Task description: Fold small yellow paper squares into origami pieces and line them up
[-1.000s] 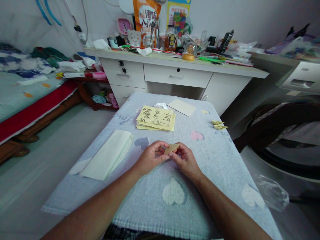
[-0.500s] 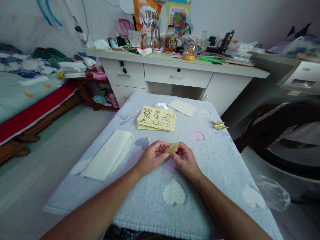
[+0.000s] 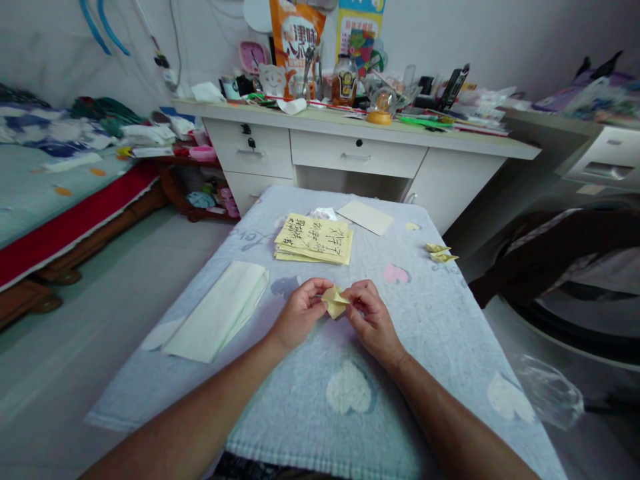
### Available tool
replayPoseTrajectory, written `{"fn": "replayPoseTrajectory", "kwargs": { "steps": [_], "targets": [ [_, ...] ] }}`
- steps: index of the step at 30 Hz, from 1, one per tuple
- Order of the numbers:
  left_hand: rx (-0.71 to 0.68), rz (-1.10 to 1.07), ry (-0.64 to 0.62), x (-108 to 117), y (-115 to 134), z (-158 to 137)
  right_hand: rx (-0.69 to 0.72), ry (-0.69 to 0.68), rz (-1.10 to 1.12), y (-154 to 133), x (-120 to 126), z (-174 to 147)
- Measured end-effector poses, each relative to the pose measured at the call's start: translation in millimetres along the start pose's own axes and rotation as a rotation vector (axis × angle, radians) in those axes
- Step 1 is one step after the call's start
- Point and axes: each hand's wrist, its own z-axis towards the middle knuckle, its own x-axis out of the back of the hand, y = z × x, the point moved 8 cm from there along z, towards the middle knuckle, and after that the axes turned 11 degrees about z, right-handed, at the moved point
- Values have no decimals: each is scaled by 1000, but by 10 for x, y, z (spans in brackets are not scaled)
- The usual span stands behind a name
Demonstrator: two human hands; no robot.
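Between my hands is a small piece of folded yellow paper (image 3: 335, 303), with creased flaps standing partly apart. My left hand (image 3: 304, 308) pinches its left edge between thumb and fingers. On the other side, my right hand (image 3: 371, 313) grips a flap at the right with thumb and forefinger. Beyond them lies a stack of yellow paper sheets (image 3: 315, 240) with handwriting on top. Two small folded yellow paper pieces (image 3: 440, 253) rest near the table's right edge.
A folded pale sheet (image 3: 220, 310) lies at left on the cloth-covered table (image 3: 400, 387). Behind the stack are a cream card (image 3: 366, 217) and crumpled white paper (image 3: 324, 213). A cluttered white desk (image 3: 357, 143) stands beyond, a washing machine (image 3: 605, 160) at right, a bed (image 3: 60, 193) at left.
The folded paper went from a flat, closed triangle to a more opened shape with flaps spread. My right hand shifted slightly, now holding a flap at the right.
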Motion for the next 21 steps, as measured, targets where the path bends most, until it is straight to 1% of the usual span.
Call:
{"fn": "replayPoseTrajectory", "kwargs": {
  "steps": [4,8,12,16,21],
  "targets": [
    [69,-154,-21,-7,-28,-17,-35,-10,12,33,-4,-6],
    [63,-229,-73,-28,13,-40,-41,11,19,28,12,-11],
    [40,-209,-76,-25,36,-45,-40,52,42,47,44,-11],
    [9,-116,-83,-35,37,-48,-83,74,65,136,51,-15],
    [51,-133,-66,-3,10,-48,-186,87,254,237,22,-16]
  ]
}}
